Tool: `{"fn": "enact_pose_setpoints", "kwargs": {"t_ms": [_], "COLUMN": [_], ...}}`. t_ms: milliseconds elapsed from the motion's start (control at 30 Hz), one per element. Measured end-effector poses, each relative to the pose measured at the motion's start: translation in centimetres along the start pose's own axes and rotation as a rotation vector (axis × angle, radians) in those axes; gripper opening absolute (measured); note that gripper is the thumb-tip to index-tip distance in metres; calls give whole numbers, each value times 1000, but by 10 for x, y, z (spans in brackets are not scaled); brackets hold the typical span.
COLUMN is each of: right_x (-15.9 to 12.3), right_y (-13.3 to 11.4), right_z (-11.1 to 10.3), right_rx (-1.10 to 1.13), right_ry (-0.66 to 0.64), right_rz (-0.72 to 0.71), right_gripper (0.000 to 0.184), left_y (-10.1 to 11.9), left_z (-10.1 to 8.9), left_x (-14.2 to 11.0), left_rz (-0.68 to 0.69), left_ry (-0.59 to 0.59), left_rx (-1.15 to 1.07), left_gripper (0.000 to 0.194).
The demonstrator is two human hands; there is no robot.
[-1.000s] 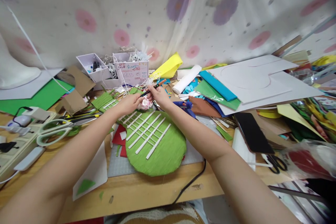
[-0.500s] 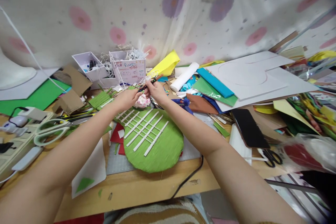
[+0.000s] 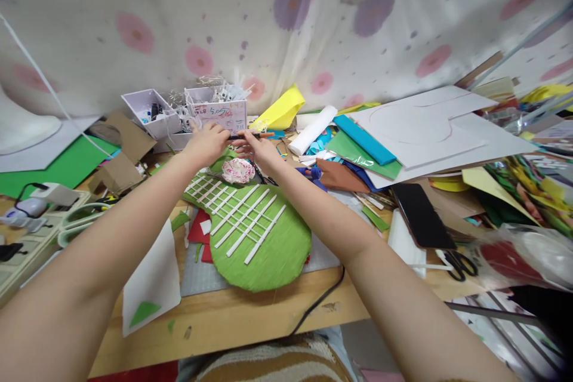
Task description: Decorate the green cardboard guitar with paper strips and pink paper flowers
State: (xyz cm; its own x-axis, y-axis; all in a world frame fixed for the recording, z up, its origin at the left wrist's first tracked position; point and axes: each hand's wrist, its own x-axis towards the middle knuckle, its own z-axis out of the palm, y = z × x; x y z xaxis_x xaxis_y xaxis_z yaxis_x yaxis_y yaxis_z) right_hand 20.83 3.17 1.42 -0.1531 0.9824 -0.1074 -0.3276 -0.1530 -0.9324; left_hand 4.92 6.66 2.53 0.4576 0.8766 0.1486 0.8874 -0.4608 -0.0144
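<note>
My right hand [image 3: 258,148] is closed around a thin dark pen-like stick [image 3: 237,137] with an orange-brown end. My left hand [image 3: 206,142] is at the stick's other end, its fingers curled and partly hidden, seemingly gripping it. Just below the hands sits a white and pink paper flower [image 3: 239,171]. Nearer to me lies a green guitar-shaped piece [image 3: 268,250] with white strips crossed over thin lines. It rests on a grey cutting mat [image 3: 201,277], beside red scraps [image 3: 199,230].
Behind my hands stand white boxes [image 3: 154,113] of wire and small parts. A blue glue gun [image 3: 311,173], white roll [image 3: 313,130] and phone [image 3: 423,215] lie right, with black-handled scissors [image 3: 461,265]. Green-handled scissors [image 3: 80,215] and a power strip [image 3: 45,233] are left.
My left hand has shifted left and up, away from my right hand, with the stick turned more level. The paper flower shows more fully. My left forearm covers more of the green-handled scissors.
</note>
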Motion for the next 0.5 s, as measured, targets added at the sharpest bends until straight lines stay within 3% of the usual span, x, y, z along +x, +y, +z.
{"fn": "enact_pose_setpoints", "kwargs": {"t_ms": [167, 333, 500], "right_x": [3, -7, -12], "right_y": [2, -3, -9], "right_z": [7, 0, -4], "right_rx": [-88, -61, -63], "right_ry": [31, 9, 51], "right_rz": [124, 84, 63], "right_gripper": [20, 18, 24], "left_y": [-2, 15, 30], "left_z": [-4, -18, -16], "left_x": [7, -13, -23], "left_rz": [-100, -53, -73], "left_ry": [-307, -180, -186], "left_rx": [3, 72, -146], "left_gripper": [30, 32, 29]}}
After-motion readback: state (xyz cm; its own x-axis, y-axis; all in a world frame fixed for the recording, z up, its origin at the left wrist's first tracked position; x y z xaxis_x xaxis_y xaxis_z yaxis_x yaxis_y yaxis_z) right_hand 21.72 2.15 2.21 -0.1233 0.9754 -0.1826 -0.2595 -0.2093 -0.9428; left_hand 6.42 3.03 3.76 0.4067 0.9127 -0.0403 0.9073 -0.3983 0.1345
